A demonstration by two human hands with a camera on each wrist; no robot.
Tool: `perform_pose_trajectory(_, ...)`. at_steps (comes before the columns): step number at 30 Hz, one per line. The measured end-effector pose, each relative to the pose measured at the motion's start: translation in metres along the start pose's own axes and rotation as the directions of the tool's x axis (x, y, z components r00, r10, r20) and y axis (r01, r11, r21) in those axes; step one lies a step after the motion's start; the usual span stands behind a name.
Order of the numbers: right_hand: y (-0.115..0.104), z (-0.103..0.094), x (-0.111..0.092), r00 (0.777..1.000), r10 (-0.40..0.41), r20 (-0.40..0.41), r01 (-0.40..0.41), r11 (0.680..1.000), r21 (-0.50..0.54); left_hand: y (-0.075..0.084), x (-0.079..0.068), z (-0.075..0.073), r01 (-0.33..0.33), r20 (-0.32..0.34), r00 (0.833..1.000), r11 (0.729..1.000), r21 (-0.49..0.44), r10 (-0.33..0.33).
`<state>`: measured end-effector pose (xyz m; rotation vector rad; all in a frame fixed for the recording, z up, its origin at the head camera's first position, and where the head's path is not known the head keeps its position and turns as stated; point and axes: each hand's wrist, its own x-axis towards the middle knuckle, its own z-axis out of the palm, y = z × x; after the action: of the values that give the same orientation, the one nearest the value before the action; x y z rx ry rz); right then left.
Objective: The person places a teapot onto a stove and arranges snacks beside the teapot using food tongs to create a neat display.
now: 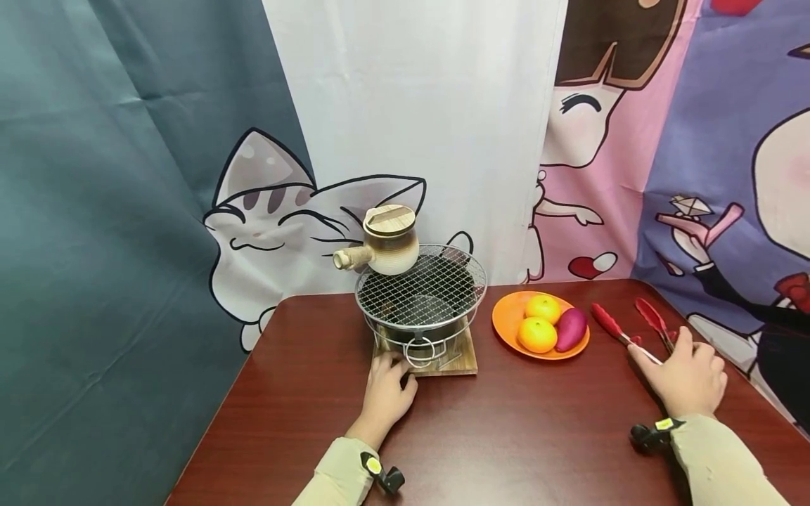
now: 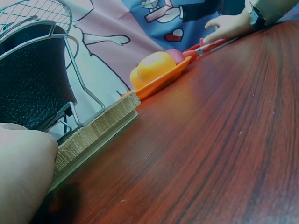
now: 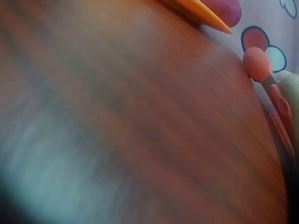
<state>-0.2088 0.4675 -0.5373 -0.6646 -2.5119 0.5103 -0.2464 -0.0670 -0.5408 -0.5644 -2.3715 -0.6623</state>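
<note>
My left hand (image 1: 389,393) grips the front left corner of a wooden board (image 1: 465,355), which also shows beside that hand in the left wrist view. On the board stands a small round grill stove with a wire mesh rack (image 1: 430,292). A side-handled clay teapot (image 1: 394,253) with a wooden lid sits at the rack's back left. My right hand (image 1: 690,376) holds red-tipped tongs (image 1: 607,320) low over the table, their two arms spread apart. In the right wrist view, the tongs (image 3: 257,65) show at the right edge, and the grip is mostly hidden.
An orange plate (image 1: 506,320) between the stove and the tongs carries two oranges (image 1: 538,334) and a purple sweet-potato-like piece (image 1: 572,329). The reddish-brown table (image 1: 506,436) ends at a printed cloth backdrop (image 1: 436,105) behind and at both sides.
</note>
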Motion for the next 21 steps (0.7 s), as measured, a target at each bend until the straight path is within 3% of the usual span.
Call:
perform_pose_trajectory(6, -0.0004, -0.0030, 0.0053, 0.981, 0.089, 0.170, -0.060, 0.983, -0.172, -0.0016, -0.0001, 0.0013, -0.010, 0.000, 1.000, 1.000, 0.010, 0.010)
perform_pose_trajectory(9, 0.0001, -0.0045, 0.0065, 0.970, 0.110, 0.215, -0.064, 0.975, -0.211, -0.0013, 0.0000, 0.0016, -0.007, 0.006, 1.000, 1.000, 0.010, 0.007)
perform_pose_trajectory(21, 0.0024, -0.0011, 0.0065, 0.974, 0.098, 0.206, -0.050, 0.973, -0.226, -0.0013, 0.0012, 0.0017, -0.037, -0.018, 0.999, 0.999, 0.026, 0.037)
